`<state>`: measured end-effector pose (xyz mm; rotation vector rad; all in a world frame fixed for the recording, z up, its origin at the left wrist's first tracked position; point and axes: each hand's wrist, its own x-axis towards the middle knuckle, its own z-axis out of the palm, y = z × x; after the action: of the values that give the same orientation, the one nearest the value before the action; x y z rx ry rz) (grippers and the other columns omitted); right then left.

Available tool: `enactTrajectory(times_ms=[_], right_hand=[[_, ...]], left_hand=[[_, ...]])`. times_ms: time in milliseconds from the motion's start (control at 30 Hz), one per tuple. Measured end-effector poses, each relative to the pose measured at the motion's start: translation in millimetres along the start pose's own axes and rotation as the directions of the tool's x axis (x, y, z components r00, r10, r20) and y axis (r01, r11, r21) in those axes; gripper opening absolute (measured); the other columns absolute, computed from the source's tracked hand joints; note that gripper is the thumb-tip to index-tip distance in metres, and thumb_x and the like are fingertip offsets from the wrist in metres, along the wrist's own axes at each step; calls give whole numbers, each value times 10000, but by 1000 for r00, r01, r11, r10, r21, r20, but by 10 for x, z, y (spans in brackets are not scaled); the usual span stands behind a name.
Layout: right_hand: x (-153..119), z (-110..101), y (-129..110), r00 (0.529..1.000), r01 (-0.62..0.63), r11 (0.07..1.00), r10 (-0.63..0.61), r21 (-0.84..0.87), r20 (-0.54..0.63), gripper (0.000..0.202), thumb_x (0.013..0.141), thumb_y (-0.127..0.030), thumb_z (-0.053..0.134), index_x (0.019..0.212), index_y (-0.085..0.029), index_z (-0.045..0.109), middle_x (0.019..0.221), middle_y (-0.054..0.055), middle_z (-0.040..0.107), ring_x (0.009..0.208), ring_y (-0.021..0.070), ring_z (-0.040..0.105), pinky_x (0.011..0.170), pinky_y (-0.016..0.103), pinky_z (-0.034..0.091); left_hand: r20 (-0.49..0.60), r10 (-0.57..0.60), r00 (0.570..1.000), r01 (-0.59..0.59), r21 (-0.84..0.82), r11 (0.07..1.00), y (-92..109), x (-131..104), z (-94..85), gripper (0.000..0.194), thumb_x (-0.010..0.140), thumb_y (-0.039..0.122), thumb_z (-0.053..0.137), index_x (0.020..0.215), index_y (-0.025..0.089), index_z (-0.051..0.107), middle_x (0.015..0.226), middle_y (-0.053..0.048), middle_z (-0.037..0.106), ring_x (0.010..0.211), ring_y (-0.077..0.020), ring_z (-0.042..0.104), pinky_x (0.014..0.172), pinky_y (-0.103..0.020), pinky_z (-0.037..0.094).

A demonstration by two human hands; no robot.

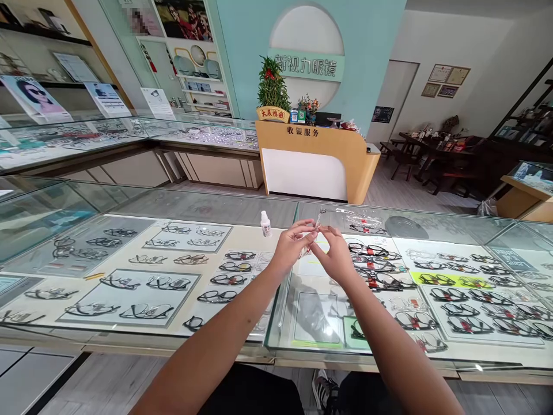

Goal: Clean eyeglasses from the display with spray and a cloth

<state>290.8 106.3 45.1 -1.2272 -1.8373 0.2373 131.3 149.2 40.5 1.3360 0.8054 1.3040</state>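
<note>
Over the glass display case [276,340] my two hands meet, fingertips pinched close together. Between them is a pair of eyeglasses [318,221] with a thin, pale frame, largely covered by my fingers. My left hand [294,245] grips it from the left, thumb and fingers closed. From the other side my right hand [334,253] pinches it as well. A small white bottle [265,223] stands upright on the glass, just left of my left hand. Which part of the eyeglasses each hand holds is too small to make out.
Under the glass lie several rows of eyeglasses [167,283] on pale trays. A dark round tray [406,227] is to the right of my hands. Beyond the case stand a wooden cashier counter [356,155] and a dark table with benches [425,144].
</note>
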Motion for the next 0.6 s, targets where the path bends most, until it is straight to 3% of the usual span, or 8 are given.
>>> enactTrajectory(times_ms=[100,200,267,333,400,467,533,600], right_hand=[[5,-1,20,1000,7,1000,-7,7,0,324,1015,-377,634,1285,-214,708,1326,146,734,1258,337,643,1084,524,532],[7,-16,24,1000,5,1000,-6,-20,-22,334,1035,-417,605,1275,-212,717,1332,154,729,1238,340,649,1063,523,539],[8,-38,20,999,2,999,-4,-39,-38,359,1050,-439,577,1298,-220,718,1334,148,730,1237,339,646,1062,523,537],[10,-66,14,998,-5,999,2,-48,-59,381,1062,-449,550,1326,-231,717,1325,140,736,1241,336,642,1068,522,528],[13,-92,12,997,-15,999,12,-44,-82,387,1069,-450,531,1327,-234,722,1317,135,742,1237,332,641,1070,522,519],[18,-113,16,995,-12,999,9,-32,-98,376,1074,-441,519,1299,-230,732,1320,131,746,1229,328,645,1073,524,507],[25,-127,21,994,1,1000,-3,-21,-106,359,1078,-430,508,1261,-228,742,1320,129,751,1218,321,653,1075,526,494],[31,-136,22,992,14,1000,-15,-11,-122,343,1082,-423,500,1219,-234,751,1306,123,761,1209,313,663,1075,522,486]], left_hand=[[17,23,1000,-24,84,996,45,-9,-11,282,800,482,863,963,252,850,1442,-113,672,1319,-329,646,1020,-477,574],[40,203,978,-205,328,922,133,-27,-34,242,922,472,751,1023,266,827,1405,-95,689,1325,-297,640,1145,-505,500],[14,370,929,-329,489,808,187,-21,-79,227,983,445,681,1084,273,789,1368,-81,699,1337,-275,623,1196,-502,450],[-94,513,853,-358,610,707,209,20,-159,214,1000,405,657,1141,263,735,1361,-86,682,1349,-272,598,1201,-492,434],[-256,590,766,-294,676,676,187,98,-276,264,981,347,674,1227,250,668,1413,-111,628,1394,-279,547,1212,-475,403],[-415,564,714,-180,669,721,119,196,-414,430,944,289,706,1352,246,577,1487,-141,559,1455,-290,476,1227,-463,362],[-531,457,713,-46,615,787,15,292,-548,567,900,262,742,1416,243,506,1523,-160,522,1483,-311,436,1241,-481,323],[-586,331,739,75,561,825,-112,369,-660,630,860,264,777,1417,248,482,1523,-164,523,1490,-335,427,1240,-508,307]])
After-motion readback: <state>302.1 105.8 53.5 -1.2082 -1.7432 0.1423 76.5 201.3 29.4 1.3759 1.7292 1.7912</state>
